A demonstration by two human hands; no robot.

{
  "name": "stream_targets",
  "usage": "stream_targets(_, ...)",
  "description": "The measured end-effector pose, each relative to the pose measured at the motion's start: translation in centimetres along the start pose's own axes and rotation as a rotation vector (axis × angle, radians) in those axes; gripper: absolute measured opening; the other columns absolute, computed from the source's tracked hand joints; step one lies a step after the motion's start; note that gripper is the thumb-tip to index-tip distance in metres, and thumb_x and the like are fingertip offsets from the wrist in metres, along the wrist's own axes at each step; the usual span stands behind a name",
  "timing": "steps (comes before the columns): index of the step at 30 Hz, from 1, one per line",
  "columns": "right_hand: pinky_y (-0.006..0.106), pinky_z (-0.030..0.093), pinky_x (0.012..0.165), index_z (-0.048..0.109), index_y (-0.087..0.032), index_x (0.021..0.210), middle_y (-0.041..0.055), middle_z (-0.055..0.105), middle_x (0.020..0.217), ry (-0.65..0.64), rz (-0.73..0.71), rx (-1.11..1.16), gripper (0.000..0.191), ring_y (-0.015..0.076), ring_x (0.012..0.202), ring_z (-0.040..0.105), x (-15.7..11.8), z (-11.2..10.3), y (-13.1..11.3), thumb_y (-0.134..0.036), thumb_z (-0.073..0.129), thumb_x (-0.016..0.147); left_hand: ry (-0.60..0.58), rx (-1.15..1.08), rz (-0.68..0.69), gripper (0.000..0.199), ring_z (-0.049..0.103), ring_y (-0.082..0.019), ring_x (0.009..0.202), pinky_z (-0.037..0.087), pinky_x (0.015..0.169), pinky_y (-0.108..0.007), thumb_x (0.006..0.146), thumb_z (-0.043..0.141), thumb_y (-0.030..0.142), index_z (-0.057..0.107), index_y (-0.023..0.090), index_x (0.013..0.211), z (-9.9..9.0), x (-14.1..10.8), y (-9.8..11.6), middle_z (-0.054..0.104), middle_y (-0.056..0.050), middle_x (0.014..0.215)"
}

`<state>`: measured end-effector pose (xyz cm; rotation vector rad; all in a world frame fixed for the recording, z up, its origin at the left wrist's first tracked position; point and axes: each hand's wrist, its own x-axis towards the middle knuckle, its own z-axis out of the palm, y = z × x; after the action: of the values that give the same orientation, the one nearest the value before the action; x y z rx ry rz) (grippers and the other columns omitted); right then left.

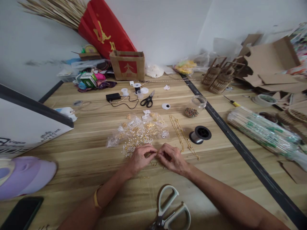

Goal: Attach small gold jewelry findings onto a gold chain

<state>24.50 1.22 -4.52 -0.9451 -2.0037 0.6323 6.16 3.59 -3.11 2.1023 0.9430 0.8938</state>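
My left hand [142,157] and my right hand [172,158] meet at the fingertips over the table, both closed in a pinch. Whatever lies between the fingers is too small to make out. Just under them is a short bit of gold chain [153,164], and another short gold chain [144,178] lies nearer me. Beyond my left hand spreads a pile of clear beads and gold findings [137,135], partly in small plastic bags. A long gold chain [178,131] with beads lies past my right hand, beside a black spool of fine wire [200,134].
Light-handled scissors [165,207] lie open at the near edge. Farther off are black scissors [148,99], a jar of colored beads [194,106] and a black adapter [113,96]. Wrapped sticks [261,131] lie right; a white box [31,124] and phone [21,212] sit left.
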Motion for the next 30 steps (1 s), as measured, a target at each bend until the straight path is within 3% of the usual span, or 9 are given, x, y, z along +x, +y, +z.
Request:
stream_targets(6,0.022,0.036,0.050,0.053,-0.018,0.080,0.0015,0.052,0.069,0.014,0.002,-0.003,0.008,0.0110,0.058,0.048,0.06,0.00,-0.06,-0.018,0.050,0.088,0.004,-0.048,-0.045,0.009,0.065,-0.014,0.069,0.050,0.066,-0.024,0.076,0.061,0.012,0.069,0.015,0.078,-0.03,0.05,-0.04,0.071,-0.005,0.075)
stream_targets(15,0.022,0.035,0.050,0.055,-0.017,0.081,0.0019,0.053,0.069,0.032,0.001,-0.014,0.012,0.0111,0.057,0.047,0.00,0.06,0.09,-0.020,0.047,0.090,0.011,-0.132,-0.289,0.009,0.066,-0.015,0.067,0.053,0.064,-0.022,0.073,0.062,0.011,0.070,0.013,0.075,-0.16,0.11,-0.35,0.072,-0.005,0.074)
stream_targets(30,0.021,0.037,0.052,0.053,-0.018,0.082,0.0025,0.054,0.072,0.008,-0.013,-0.030,0.007,0.0110,0.060,0.049,0.03,-0.04,-0.14,-0.017,0.049,0.088,0.001,-0.174,-0.373,0.013,0.068,-0.016,0.071,0.055,0.069,-0.024,0.073,0.060,0.009,0.071,0.012,0.080,0.42,-0.03,-0.16,0.073,-0.007,0.078)
